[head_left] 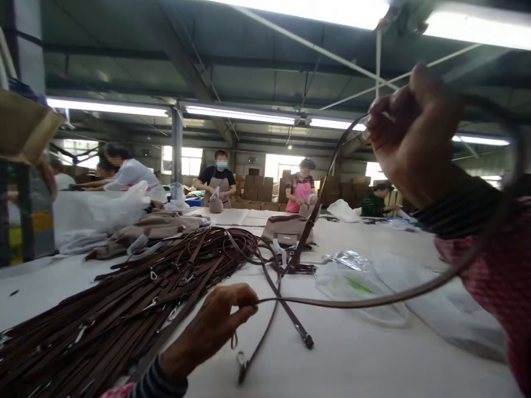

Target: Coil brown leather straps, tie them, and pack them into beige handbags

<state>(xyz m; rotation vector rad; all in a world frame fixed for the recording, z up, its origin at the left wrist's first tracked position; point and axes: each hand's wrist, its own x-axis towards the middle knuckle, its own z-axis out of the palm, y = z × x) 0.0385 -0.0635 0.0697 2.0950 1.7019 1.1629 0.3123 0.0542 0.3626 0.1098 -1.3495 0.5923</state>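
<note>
My left hand (215, 326) rests low on the white table (373, 354), its fingers pinched on a thin brown leather strap (373, 300). The strap runs right in a long loop and rises to my right hand (409, 132), which is raised high and closed on the same strap. From that hand the strap drops down to a metal clasp (296, 265) near a taupe bag (287, 228). Beside my left hand lies a large heap of brown straps (124, 309) with metal clips.
Clear plastic bags (360, 276) lie at centre right. More taupe bags (157, 224) and white plastic (95, 210) are piled at the left. Several people work at the far end of the table, with cardboard boxes (257, 190) behind them.
</note>
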